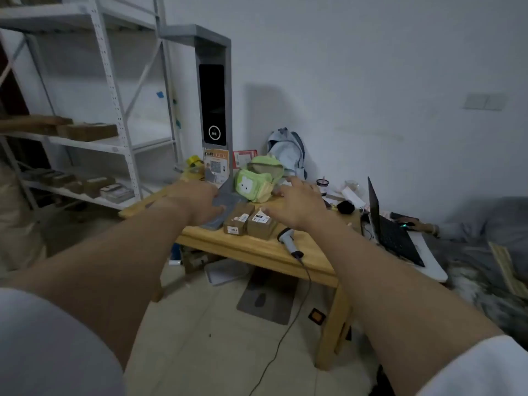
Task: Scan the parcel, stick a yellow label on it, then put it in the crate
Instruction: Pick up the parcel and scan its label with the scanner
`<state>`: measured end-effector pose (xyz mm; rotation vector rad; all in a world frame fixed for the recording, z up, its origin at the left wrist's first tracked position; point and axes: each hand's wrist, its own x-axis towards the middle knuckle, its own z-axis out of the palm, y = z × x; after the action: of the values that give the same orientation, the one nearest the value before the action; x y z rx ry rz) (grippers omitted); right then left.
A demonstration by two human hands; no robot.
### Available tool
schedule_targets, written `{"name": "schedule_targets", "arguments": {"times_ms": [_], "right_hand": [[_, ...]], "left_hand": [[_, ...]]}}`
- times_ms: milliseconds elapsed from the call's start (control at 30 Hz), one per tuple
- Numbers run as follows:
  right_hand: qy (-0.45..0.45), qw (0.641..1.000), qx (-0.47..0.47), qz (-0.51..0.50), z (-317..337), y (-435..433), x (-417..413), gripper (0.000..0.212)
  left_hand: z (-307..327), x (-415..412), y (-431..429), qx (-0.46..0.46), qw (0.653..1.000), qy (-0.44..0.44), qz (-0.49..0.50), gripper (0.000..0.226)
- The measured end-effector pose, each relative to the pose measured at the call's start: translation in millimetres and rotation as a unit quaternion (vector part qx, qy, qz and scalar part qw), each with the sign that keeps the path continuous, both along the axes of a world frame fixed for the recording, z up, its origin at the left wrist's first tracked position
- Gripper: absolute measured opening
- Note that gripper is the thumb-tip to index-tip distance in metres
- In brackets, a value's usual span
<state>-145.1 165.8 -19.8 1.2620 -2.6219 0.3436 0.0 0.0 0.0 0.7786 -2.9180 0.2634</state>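
Observation:
Two small brown cardboard parcels (236,220) (261,222) with white labels stand side by side on the wooden table (257,250). My left hand (200,202) hovers just left of them over the grey base of a scanner tower (213,104), fingers loosely curled and holding nothing. My right hand (297,205) is spread open above and right of the parcels. A handheld barcode scanner (287,238) lies near the table's front edge, its cable trailing to the floor. A yellow roll (194,162) sits behind my left hand. No crate is visible.
A green plush bag (257,180) and a pale blue backpack (287,151) sit behind the parcels. An open laptop (391,227) is at the right. Metal shelving (114,110) with boxes stands at the left. Tiled floor lies below the table.

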Motion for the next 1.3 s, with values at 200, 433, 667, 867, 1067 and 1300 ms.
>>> {"name": "schedule_targets", "arguments": {"times_ms": [200,433,667,867,1067,1300], "right_hand": [[0.003,1.000,0.020,-0.024,-10.7,-15.3,-14.8,0.072],[-0.016,0.999,0.009,-0.028,-11.3,-71.1,-56.8,0.072],[-0.062,0.998,-0.004,-0.031,-14.7,-127.8,-124.0,0.071],[-0.071,0.996,-0.004,-0.052,-22.8,-165.8,-183.5,0.076],[-0.092,0.995,0.003,-0.044,-26.7,-204.1,-228.2,0.074],[-0.124,0.989,-0.012,-0.079,-43.3,-243.0,-279.6,0.072]], "left_hand": [[-7.5,-11.6,-19.0,0.047,0.999,0.014,0.003,0.053],[0.7,-58.0,-60.8,0.099,0.993,0.072,0.002,0.062],[5.0,-119.7,-124.8,0.114,0.991,0.064,0.012,0.059],[2.9,-175.7,-170.2,0.118,0.991,0.057,0.006,0.051],[-8.7,-226.3,-209.5,0.133,0.990,0.048,-0.007,0.048],[-32.2,-301.8,-266.6,0.156,0.986,0.018,-0.050,0.055]]}}
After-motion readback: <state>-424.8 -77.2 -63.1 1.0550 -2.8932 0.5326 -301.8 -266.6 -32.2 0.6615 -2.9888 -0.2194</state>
